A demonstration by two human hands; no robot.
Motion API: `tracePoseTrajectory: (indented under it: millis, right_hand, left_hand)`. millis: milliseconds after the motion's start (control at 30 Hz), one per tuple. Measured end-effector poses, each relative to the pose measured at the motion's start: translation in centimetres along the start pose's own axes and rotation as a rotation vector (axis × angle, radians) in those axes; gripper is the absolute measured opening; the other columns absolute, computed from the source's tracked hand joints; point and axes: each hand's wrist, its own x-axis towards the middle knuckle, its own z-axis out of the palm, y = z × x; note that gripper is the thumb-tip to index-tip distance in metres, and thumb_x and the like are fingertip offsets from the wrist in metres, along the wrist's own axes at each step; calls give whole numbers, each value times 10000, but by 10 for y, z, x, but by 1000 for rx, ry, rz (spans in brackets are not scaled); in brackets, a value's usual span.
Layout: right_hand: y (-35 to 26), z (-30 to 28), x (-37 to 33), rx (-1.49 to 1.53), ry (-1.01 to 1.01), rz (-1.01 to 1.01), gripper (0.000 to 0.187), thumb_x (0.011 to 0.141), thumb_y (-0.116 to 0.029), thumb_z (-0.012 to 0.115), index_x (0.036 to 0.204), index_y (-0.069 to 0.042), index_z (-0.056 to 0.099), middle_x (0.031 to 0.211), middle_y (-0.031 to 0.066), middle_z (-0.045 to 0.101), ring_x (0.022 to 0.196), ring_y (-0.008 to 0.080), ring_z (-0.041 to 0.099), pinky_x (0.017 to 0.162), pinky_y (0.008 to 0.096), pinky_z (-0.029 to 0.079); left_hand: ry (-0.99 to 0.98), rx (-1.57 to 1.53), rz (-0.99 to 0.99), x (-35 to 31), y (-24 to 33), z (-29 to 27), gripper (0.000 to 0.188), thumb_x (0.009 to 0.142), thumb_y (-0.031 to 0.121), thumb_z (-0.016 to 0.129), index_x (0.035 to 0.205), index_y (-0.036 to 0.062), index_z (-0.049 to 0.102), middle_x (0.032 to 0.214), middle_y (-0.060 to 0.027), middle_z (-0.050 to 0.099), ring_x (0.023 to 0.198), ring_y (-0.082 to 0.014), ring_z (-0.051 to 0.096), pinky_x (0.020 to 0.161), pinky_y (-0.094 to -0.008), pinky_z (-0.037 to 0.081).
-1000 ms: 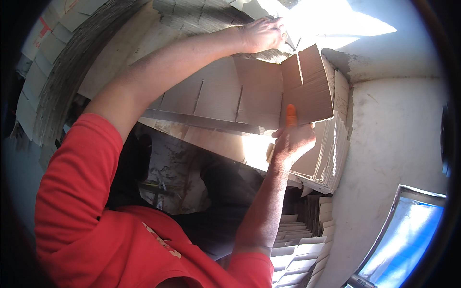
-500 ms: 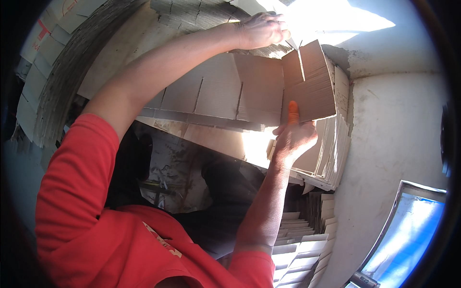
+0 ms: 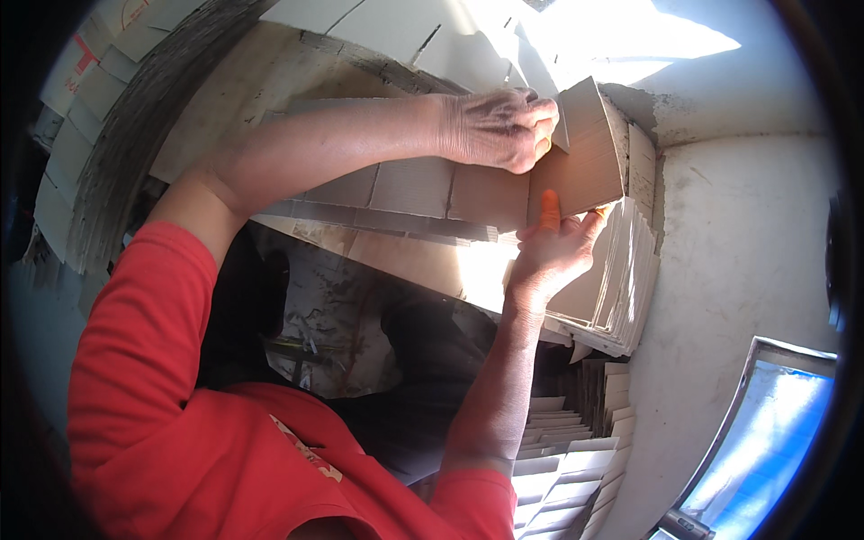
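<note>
My right hand point(image 3: 553, 256) grips the lower edge of an upright brown cardboard panel point(image 3: 589, 135), its orange-covered thumb lying flat on the face. A long brown slotted cardboard strip point(image 3: 414, 191) runs leftward from that panel along the bench. Over the strip, my left hand point(image 3: 504, 129) is closed with curled fingers close to the panel's slot. It appears to hold a pale slotted cardboard strip point(image 3: 387, 27), which slants away to the upper left. The fingertips, and the exact place where the pieces meet, are hidden behind my left hand.
Stacked cardboard sheets point(image 3: 621, 288) stand at the right, against a whitish wall point(image 3: 720, 243). More slotted pieces point(image 3: 562, 477) lie below them. A tall grey stack of cardboard point(image 3: 144, 135) curves along the left. The wooden bench point(image 3: 225, 99) has bright sunlight at its far right.
My left hand has come nearer, down toward the panel and the brown strip. The pale slotted strip now shows broadly behind it. My right hand has stayed almost in place.
</note>
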Motion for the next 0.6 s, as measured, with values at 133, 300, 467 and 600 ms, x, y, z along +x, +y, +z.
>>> tracePoseTrajectory:
  millis: [133,300,467,600]
  right_hand:
    - [2,-1,0,-133,28,-87,482,891,-160,600,1315,-6,430,641,70,629,515,124,567,478,295,455]
    - [-10,-14,-10,-247,-123,-119,506,913,-177,546,1363,-26,373,684,57,621,583,121,574,516,291,478]
    - [-47,-18,-10,-478,-260,-188,667,896,-109,525,1485,-58,217,557,82,516,487,119,485,457,318,409]
    - [-75,-13,21,-406,-421,-397,585,855,18,470,1421,28,322,615,211,581,523,296,598,502,413,461]
  left_hand:
    - [-20,48,71,8,24,-24,130,570,69,673,576,-8,569,709,-102,577,791,-175,496,580,-251,493]
    - [-18,-40,22,16,64,-69,145,544,100,675,564,4,569,601,-20,479,705,-145,437,503,-226,436]
    - [-44,-133,-177,8,56,-94,119,622,74,676,606,22,570,639,-9,482,704,-122,461,500,-242,452]
    - [-172,-221,-380,4,27,-119,89,701,32,677,682,35,590,691,-30,563,700,-131,526,596,-254,504]
